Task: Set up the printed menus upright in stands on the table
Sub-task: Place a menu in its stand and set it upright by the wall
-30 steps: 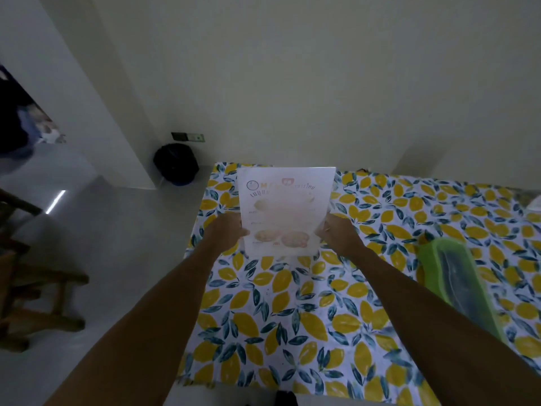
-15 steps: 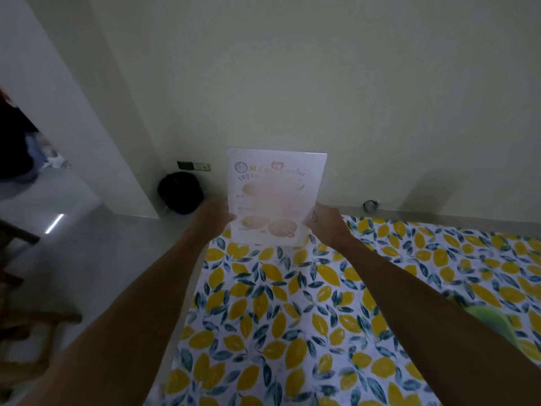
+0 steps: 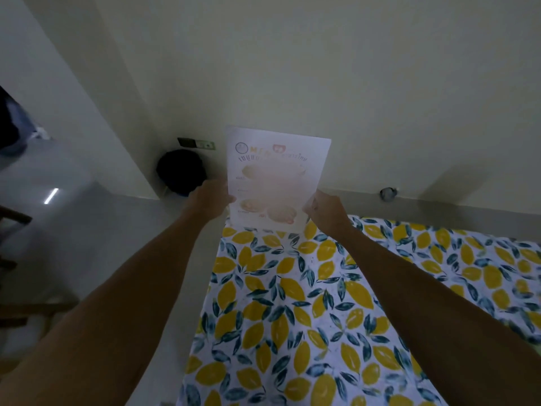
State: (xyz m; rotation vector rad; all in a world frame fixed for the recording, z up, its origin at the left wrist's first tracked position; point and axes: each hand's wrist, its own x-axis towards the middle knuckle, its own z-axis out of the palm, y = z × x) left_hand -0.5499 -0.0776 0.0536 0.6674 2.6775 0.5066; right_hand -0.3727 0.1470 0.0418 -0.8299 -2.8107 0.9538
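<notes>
I hold a white printed menu sheet (image 3: 276,180) upright in the air, above the far left corner of the table (image 3: 322,303). It shows coloured headings and pale food pictures. My left hand (image 3: 209,200) grips its lower left edge. On the lower right edge, my right hand (image 3: 326,210) pinches the sheet. Both arms reach forward over the lemon-patterned tablecloth. No menu stand is in view.
A pale wall stands close behind the table. A black round object (image 3: 181,171) sits on the floor at the wall's foot, under a wall socket (image 3: 196,143). Wooden chair parts (image 3: 17,259) show at the left edge. Grey floor lies left of the table.
The view has tilted up and the green container on the right has left the frame. The menu stays in both hands, now seen against the wall rather than over the cloth.
</notes>
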